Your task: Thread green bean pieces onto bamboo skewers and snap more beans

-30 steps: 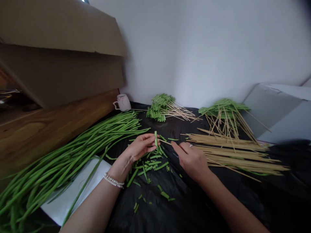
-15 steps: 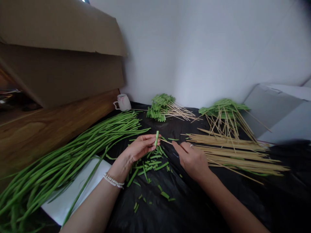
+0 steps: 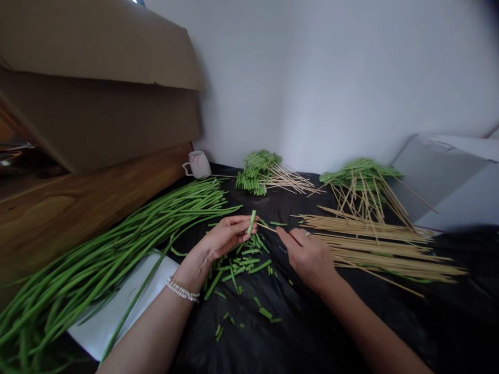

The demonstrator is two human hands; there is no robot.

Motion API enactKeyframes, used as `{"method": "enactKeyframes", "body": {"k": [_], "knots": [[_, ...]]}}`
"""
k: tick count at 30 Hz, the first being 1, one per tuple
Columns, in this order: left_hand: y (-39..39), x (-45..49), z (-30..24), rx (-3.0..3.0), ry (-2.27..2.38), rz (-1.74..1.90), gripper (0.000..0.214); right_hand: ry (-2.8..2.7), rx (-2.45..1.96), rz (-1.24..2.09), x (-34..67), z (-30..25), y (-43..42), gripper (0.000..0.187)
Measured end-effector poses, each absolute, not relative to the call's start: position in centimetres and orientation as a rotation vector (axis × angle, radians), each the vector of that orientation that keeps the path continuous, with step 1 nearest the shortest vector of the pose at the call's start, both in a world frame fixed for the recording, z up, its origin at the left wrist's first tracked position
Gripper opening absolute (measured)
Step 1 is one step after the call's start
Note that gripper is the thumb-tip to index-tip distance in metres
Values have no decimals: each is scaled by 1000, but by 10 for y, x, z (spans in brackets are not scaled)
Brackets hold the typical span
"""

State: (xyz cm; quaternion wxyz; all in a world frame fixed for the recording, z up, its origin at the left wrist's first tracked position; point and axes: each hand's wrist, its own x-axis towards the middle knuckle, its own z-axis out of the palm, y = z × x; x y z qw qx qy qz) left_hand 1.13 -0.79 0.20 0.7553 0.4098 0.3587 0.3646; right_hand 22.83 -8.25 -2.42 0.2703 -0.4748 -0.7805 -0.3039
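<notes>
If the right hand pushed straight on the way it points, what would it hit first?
Probably the bean piece pinched by the left hand; the right hand holds a skewer tipped nearly on it, depth unclear.

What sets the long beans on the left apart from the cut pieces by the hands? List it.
The long beans are whole, lengthy strands; the cut pieces are short stubs. The long beans lie roughly parallel in one big heap; the cut pieces are scattered at all angles on the black sheet. Both are the same green.
</notes>
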Motion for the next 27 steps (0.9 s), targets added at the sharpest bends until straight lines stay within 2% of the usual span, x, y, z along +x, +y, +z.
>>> {"method": "enactKeyframes", "body": {"k": [23,27], "knots": [[-9,17,-3,1027,888,837,37,-2098,-1305,-854,224,-27,-84,31],[-7,16,-4,1002,905,876,33,-2085,-1302,-828,223,-26,-84,29]]}}
